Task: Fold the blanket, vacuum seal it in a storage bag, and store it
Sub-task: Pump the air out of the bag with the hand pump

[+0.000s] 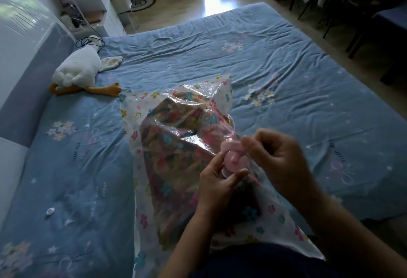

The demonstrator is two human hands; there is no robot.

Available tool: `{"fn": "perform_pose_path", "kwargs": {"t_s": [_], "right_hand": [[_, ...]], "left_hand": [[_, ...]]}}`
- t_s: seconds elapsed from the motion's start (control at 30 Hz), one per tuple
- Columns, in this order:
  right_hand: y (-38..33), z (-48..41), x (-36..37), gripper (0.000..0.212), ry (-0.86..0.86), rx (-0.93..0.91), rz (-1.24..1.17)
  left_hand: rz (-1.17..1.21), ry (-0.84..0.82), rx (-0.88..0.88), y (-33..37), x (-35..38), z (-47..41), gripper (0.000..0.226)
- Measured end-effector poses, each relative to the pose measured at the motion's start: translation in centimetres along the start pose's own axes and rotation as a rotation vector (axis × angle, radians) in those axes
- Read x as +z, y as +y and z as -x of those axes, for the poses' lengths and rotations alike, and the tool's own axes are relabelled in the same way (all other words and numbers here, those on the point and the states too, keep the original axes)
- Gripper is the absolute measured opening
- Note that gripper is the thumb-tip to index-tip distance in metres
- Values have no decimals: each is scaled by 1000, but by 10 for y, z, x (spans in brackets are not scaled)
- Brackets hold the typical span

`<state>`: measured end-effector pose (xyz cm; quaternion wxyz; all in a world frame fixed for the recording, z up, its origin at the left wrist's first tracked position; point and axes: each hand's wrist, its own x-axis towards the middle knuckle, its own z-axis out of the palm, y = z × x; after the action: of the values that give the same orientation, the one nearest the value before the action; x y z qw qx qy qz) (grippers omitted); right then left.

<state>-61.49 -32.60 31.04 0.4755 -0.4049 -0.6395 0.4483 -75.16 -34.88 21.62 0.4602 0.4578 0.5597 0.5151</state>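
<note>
The vacuum storage bag [132, 110] lies on the bed [264, 46], directly in front of the person, with its near end reaching the lap. The bag is clear plastic with a flower print. The folded blanket [176, 156] is inside it and shows through the film. The pink valve [231, 159] sits on the upper face of the bag, lifted slightly above the blanket.

The left hand [218, 185] grips the valve body from below, fingers curled round it. The right hand [277, 154] pinches the valve's upper part between thumb and fingertips (this hand is motion-blurred).

A plush goose [77, 66] lies at the bed's far left. A small white disc [49, 211] rests on the sheet, well apart from the bag.
</note>
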Motion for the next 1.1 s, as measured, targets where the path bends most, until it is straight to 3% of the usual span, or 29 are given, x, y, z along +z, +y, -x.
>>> {"fn": "perform_pose_path", "kwargs": {"t_s": [0.07, 0.13, 0.2, 0.3, 0.37, 0.53, 0.7, 0.77, 0.9, 0.97, 1.1], "right_hand": [[26, 3, 4, 57, -21, 156, 113], [35, 4, 5, 57, -24, 199, 121], [13, 4, 4, 54, -9, 101, 22], [-16, 2, 2, 32, 4, -70, -168], [-11, 0, 4, 37, 4, -91, -143], [38, 4, 11, 53, -3, 213, 93], [-12, -2, -1, 41, 32, -111, -62], [-9, -4, 0, 39, 55, -157, -46], [35, 4, 11, 48, 6, 182, 76], [43, 6, 10, 53, -13, 253, 106], [-7, 2, 5, 51, 0, -7, -142]], "left_hand": [[9, 0, 0, -2, 1, 0, 45], [18, 3, -2, -1, 1, 0, 45], [12, -12, 0, 0, 0, -2, 44], [23, -21, -8, 1, -1, -3, 49], [35, -17, -20, -1, -1, -2, 52], [20, -3, -9, -4, -1, -2, 44], [1, -18, -15, -2, -1, -4, 51], [13, -7, -26, -4, -1, -4, 52], [2, 7, -24, -9, 0, -2, 47], [0, 7, -18, -8, -1, -1, 47], [2, -12, -2, -5, -2, -3, 48]]}}
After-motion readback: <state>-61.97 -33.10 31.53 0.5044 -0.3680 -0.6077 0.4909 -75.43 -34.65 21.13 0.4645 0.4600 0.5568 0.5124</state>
